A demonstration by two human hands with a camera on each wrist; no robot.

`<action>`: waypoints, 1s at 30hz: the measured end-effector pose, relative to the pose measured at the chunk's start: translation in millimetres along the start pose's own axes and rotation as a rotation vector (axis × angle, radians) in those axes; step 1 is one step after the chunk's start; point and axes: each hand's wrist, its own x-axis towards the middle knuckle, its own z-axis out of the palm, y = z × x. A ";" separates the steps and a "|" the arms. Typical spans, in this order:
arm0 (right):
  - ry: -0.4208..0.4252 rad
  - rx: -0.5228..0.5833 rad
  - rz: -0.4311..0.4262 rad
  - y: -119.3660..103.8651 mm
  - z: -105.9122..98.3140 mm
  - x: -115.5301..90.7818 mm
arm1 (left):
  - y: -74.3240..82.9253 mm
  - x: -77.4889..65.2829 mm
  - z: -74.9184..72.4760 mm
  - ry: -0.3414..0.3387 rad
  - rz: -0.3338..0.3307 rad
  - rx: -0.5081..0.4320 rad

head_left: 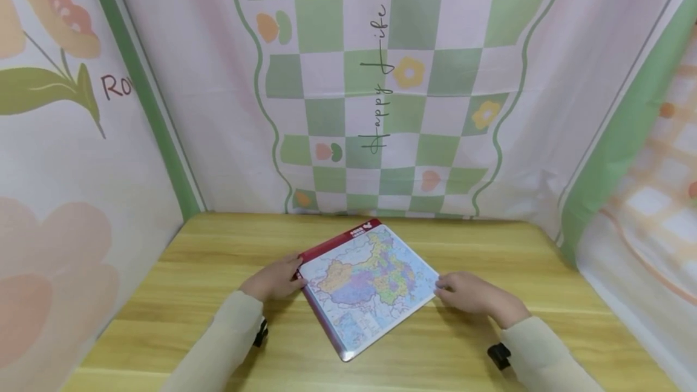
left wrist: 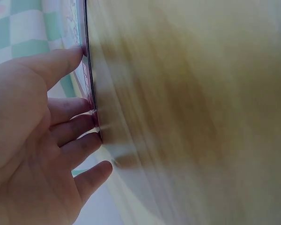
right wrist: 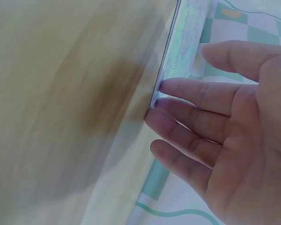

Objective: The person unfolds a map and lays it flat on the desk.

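A flat, thin rectangular map board [head_left: 359,289], printed with a coloured map and a dark red strip along its far left edge, lies turned at an angle on the wooden table. My left hand [head_left: 276,279] is at its left corner; in the left wrist view the thumb and several nearly straight fingers [left wrist: 70,108] touch the edge. At the opposite corner is my right hand [head_left: 465,292]. The right wrist view shows its fingers [right wrist: 196,91] extended against the edge, with the thumb held apart from it. Neither hand wraps round the board.
The wooden table [head_left: 218,241] has its far edge against a hanging cloth [head_left: 321,77] with green checks, flowers and lettering. More printed cloth [head_left: 60,198] hangs at the left, and a green-bordered cloth [head_left: 615,168] at the right.
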 end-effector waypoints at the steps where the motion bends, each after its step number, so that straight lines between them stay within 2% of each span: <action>1: -0.003 -0.002 0.004 0.2 -0.2 0.5 | 0.7 -0.5 0.0 -0.003 -0.003 0.007; 10: -0.001 -0.005 0.042 4.4 -2.2 8.4 | 5.4 -7.4 1.9 0.010 0.002 0.065; 14: 0.003 -0.004 0.029 4.4 -3.0 11.5 | 7.8 -10.1 4.4 0.025 0.008 0.114; 19: 0.001 -0.018 0.018 3.9 -3.5 16.4 | 8.8 -13.6 4.5 0.061 0.009 0.115; 24: 0.018 -0.014 0.046 7.3 -5.2 20.3 | 6.8 -16.5 2.9 0.103 0.034 0.092; 30: 0.025 0.014 0.071 10.3 -7.0 25.1 | 3.1 -16.4 2.6 0.121 0.081 0.124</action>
